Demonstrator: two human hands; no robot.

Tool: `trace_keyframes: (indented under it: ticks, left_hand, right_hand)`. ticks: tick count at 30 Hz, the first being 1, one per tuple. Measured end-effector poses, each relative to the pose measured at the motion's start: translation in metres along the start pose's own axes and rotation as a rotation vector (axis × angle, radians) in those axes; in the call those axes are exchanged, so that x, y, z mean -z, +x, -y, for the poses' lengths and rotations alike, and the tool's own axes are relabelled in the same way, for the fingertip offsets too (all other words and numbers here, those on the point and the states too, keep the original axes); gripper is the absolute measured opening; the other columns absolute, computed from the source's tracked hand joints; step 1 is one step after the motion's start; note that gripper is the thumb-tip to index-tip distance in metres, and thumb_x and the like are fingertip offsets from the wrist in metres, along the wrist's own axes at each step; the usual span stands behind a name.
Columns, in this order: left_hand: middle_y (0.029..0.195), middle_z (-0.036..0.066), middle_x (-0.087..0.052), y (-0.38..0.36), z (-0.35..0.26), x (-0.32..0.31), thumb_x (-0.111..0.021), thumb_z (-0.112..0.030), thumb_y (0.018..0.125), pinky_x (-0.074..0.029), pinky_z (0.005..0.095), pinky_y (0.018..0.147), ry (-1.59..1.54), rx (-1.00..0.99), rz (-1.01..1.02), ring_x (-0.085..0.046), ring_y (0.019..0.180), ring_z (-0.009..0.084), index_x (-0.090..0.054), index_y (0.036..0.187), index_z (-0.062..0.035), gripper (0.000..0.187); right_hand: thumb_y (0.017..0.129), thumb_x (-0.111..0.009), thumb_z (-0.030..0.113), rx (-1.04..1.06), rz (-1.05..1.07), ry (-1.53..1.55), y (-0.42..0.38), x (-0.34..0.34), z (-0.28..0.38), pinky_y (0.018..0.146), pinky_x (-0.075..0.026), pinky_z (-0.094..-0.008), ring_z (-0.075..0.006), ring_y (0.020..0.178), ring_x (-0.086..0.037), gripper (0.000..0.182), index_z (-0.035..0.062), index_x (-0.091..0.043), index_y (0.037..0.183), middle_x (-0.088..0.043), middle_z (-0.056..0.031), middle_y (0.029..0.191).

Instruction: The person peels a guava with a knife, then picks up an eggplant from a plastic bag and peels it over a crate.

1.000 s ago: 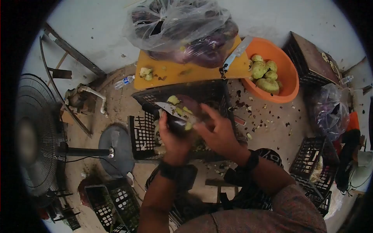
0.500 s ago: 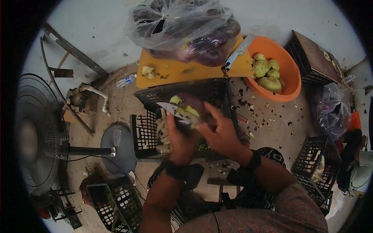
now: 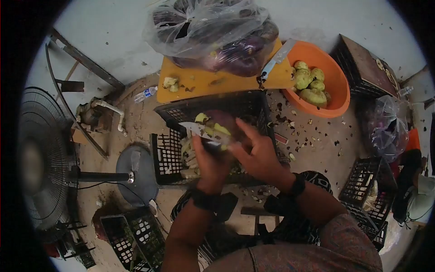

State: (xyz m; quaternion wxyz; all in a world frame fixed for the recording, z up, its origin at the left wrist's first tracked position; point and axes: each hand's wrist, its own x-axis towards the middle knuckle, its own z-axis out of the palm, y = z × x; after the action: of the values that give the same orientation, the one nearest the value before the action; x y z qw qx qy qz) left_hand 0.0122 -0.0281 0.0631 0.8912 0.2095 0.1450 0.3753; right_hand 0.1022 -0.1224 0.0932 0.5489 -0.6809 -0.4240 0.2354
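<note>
A dark purple eggplant (image 3: 222, 119), with yellow-green flesh bared in patches, is held up over a black plastic crate (image 3: 166, 156). My left hand (image 3: 212, 165) is closed round its near side, the thumb up by the knife blade. My right hand (image 3: 260, 156) grips the knife (image 3: 206, 131), whose handle is hidden in the fingers. The blade lies across the peeled patch, its tip pointing left, while my right fingers reach along the eggplant's right side. Pale strips (image 3: 188, 154) lie in the crate below.
Behind the crate, a yellow board (image 3: 199, 86) bears a plastic bag of eggplants (image 3: 240, 50) and a second knife (image 3: 276, 59). An orange basin (image 3: 337, 102) holds several peeled pieces. A standing fan (image 3: 41, 158) is at left; crates (image 3: 362, 181) stand right. Scraps litter the floor.
The view has shifted slightly. Both hands, the knife and the eggplant keep nearly the same positions, with some motion blur at the eggplant and right fingers.
</note>
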Motion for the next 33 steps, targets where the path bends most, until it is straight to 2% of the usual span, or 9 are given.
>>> trace_keyframes:
  ticks: [3,6,8,12,18,25,27,29,33]
  left_hand:
    - [0.116,0.008,-0.054,-0.001,0.001,0.004,-0.031,-0.044,0.092,-0.041,0.0391,0.093,0.013,0.006,-0.041,-0.052,0.107,0.0252,-0.046,0.122,-0.0084,0.049]
    - [0.118,0.008,-0.052,-0.003,-0.002,0.005,-0.033,-0.049,0.091,-0.040,0.0401,0.095,0.011,-0.005,0.056,-0.049,0.110,0.0254,-0.046,0.123,-0.0105,0.052]
    - [0.113,0.006,-0.054,-0.008,-0.006,-0.008,-0.033,-0.047,0.092,-0.044,0.0393,0.087,0.000,0.058,-0.131,-0.052,0.104,0.0235,-0.047,0.118,-0.0102,0.048]
    - [0.115,0.007,-0.053,-0.004,-0.011,-0.009,-0.036,-0.049,0.091,-0.043,0.0408,0.088,-0.018,0.123,-0.208,-0.051,0.106,0.0245,-0.048,0.119,-0.0114,0.048]
    - [0.115,0.008,-0.053,-0.001,-0.013,-0.004,-0.037,-0.050,0.090,-0.040,0.0426,0.091,0.002,0.123,-0.217,-0.051,0.105,0.0260,-0.049,0.119,-0.0113,0.049]
    - [0.114,0.008,-0.054,0.001,-0.014,-0.004,-0.037,-0.051,0.090,-0.041,0.0427,0.090,0.043,0.151,-0.185,-0.051,0.105,0.0255,-0.049,0.119,-0.0111,0.051]
    - [0.114,0.008,-0.054,0.001,-0.014,-0.003,-0.037,-0.051,0.090,-0.041,0.0426,0.090,0.054,0.142,-0.162,-0.051,0.105,0.0252,-0.049,0.119,-0.0110,0.051]
    - [0.116,0.007,-0.055,-0.002,-0.013,-0.003,-0.035,-0.046,0.092,-0.040,0.0392,0.093,0.053,0.177,-0.164,-0.052,0.106,0.0243,-0.049,0.120,-0.0095,0.047]
    - [0.117,0.008,-0.054,-0.002,-0.011,-0.005,-0.035,-0.046,0.092,-0.039,0.0394,0.094,0.036,0.190,-0.154,-0.052,0.107,0.0247,-0.049,0.121,-0.0093,0.049]
  right_hand:
    - [0.078,-0.065,0.022,-0.025,0.040,-0.094,0.000,0.003,0.004,0.052,-0.044,-0.0340,-0.0245,0.053,-0.058,0.059,-0.0039,-0.041,0.126,-0.058,-0.0133,0.062]
    - [0.079,-0.064,0.027,0.002,0.078,-0.176,0.000,0.006,0.004,0.053,-0.045,-0.0380,-0.0304,0.056,-0.059,0.060,-0.0022,-0.041,0.127,-0.060,-0.0143,0.064]
    - [0.080,-0.063,0.029,0.013,0.097,-0.215,0.000,0.010,0.006,0.054,-0.046,-0.0394,-0.0314,0.057,-0.059,0.059,-0.0014,-0.042,0.127,-0.060,-0.0144,0.065]
    - [0.082,-0.060,0.033,0.059,0.128,-0.325,-0.001,0.013,0.003,0.057,-0.047,-0.0417,-0.0332,0.060,-0.060,0.057,0.0000,-0.044,0.125,-0.061,-0.0144,0.066]
    - [0.081,-0.059,0.033,0.173,0.129,-0.422,0.001,0.017,0.001,0.058,-0.047,-0.0419,-0.0334,0.062,-0.061,0.055,0.0001,-0.046,0.123,-0.062,-0.0132,0.067]
    - [0.080,-0.061,0.035,0.122,0.144,-0.444,0.001,0.019,0.006,0.057,-0.047,-0.0401,-0.0312,0.061,-0.061,0.056,0.0023,-0.047,0.123,-0.062,-0.0124,0.067]
    - [0.075,-0.069,0.029,0.103,0.055,-0.354,0.001,0.017,0.003,0.051,-0.045,-0.0330,-0.0249,0.049,-0.058,0.055,0.0063,-0.051,0.121,-0.058,-0.0098,0.056]
    - [0.075,-0.069,0.029,0.116,0.045,-0.378,0.001,0.017,0.003,0.050,-0.045,-0.0327,-0.0253,0.049,-0.058,0.055,0.0062,-0.051,0.122,-0.058,-0.0106,0.056]
    - [0.074,-0.069,0.028,0.146,0.030,-0.424,0.002,0.018,0.001,0.050,-0.046,-0.0326,-0.0260,0.048,-0.058,0.056,0.0058,-0.051,0.122,-0.057,-0.0119,0.056]
